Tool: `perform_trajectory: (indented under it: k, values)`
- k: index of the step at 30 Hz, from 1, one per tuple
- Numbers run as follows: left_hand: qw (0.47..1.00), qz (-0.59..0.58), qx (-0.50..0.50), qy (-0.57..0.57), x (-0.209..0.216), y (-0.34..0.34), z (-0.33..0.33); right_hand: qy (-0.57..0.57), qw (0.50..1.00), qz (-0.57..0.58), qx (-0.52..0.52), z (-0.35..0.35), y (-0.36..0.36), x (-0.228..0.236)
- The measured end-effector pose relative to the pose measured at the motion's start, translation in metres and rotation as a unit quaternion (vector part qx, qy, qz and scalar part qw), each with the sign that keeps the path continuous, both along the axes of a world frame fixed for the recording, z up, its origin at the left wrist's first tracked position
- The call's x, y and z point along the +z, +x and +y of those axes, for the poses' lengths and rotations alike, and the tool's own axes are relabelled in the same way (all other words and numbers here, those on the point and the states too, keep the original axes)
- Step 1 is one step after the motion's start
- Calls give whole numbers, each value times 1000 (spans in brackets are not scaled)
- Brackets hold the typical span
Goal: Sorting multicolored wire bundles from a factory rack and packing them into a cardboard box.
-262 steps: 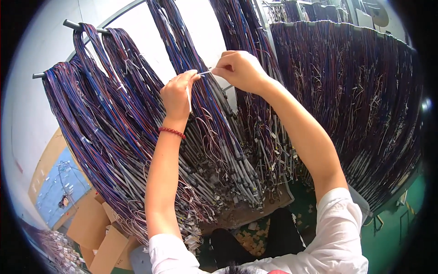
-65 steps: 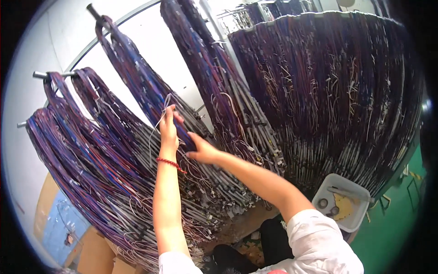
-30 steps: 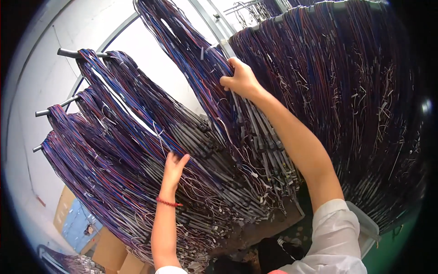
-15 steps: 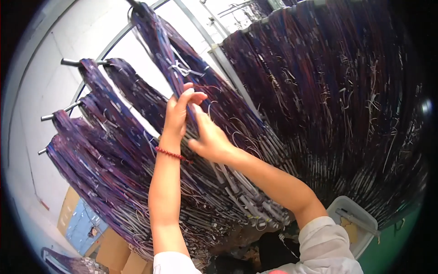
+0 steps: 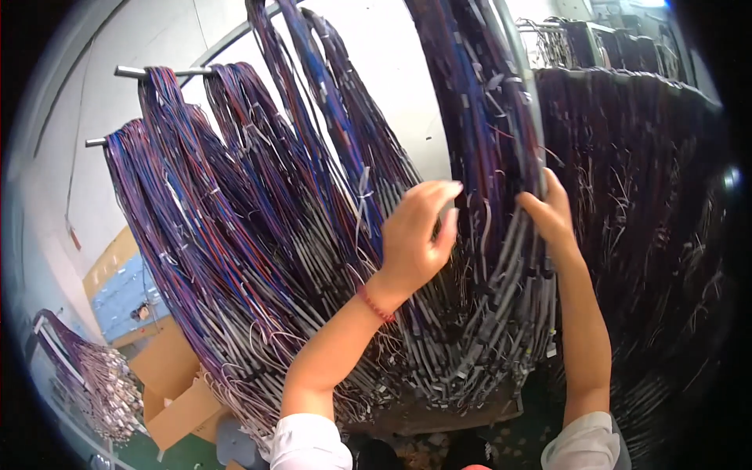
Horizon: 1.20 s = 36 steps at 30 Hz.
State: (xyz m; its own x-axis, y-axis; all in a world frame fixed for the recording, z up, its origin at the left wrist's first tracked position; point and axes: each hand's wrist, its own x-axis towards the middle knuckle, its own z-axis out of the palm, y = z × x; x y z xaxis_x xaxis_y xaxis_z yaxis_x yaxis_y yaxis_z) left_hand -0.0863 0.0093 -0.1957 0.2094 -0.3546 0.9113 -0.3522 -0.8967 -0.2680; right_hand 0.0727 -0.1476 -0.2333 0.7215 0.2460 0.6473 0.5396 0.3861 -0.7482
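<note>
A thick bundle of blue, purple and dark wires [image 5: 474,102] with grey sleeved lower ends hangs in front of me, right of centre. My right hand [image 5: 554,219] is at the bundle's right edge, with wires between its thumb and fingers; some of its fingertips are hidden. To the left of this bundle, my left hand [image 5: 417,239] is raised with its fingers curved and a gap between them and the thumb. Nothing shows in it. A red bead bracelet [image 5: 374,304] circles the left wrist. Behind that hand hangs another wire bundle [image 5: 333,102] with a white tie.
More wire bundles [image 5: 176,188] hang from metal rods [image 5: 129,71] at left. A dense dark row of wires [image 5: 627,157] fills the right side. An open cardboard box [image 5: 176,392] and a blue panel [image 5: 125,301] are at lower left, near another hanging bundle [image 5: 86,368].
The view has swung left-to-right across the racks. Both hands were close together on one bundle; now the left is apart from it and the right is at its right edge.
</note>
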Motion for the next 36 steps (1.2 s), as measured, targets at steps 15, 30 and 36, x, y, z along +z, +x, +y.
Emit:
perform_trajectory:
  k: [15,30,36]
  values:
    - [958,23,125,-259,23,-114,114,-95,983,146,65,15,12,13]
    - [780,35,26,-624,57,-157,201,-93,971,222,3,33,0,32]
    - [881,-90,338,-317,81,-95,66,-94,974,207,3,17,5,23]
